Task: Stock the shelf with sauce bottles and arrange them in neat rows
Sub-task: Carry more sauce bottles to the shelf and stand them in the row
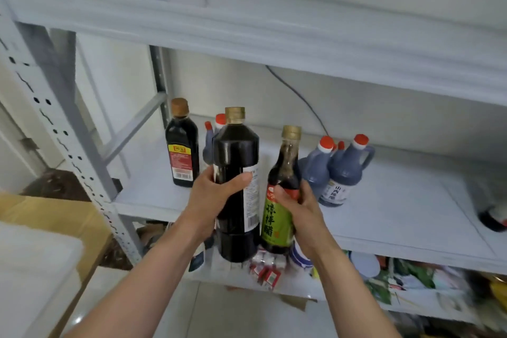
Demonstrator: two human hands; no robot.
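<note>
My left hand (214, 195) grips a large dark sauce bottle (236, 156) with a gold cap, held upright in front of the white shelf (384, 217). My right hand (299, 206) grips a slimmer bottle with a green label (279, 200) and gold cap, right beside the first. On the shelf behind stand a dark bottle with a red label (182, 151) at the left, red-capped jugs (216, 129) behind the large bottle, and two blue-grey jugs with red caps (340, 170) to the right.
A dark bottle (493, 217) lies at the shelf's far right edge. The shelf above (274, 33) overhangs the bottles. The lower shelf holds packets and jars (384, 274). A cardboard box (49, 217) and a white bin (33, 269) stand at the left beside the perforated upright (63, 129).
</note>
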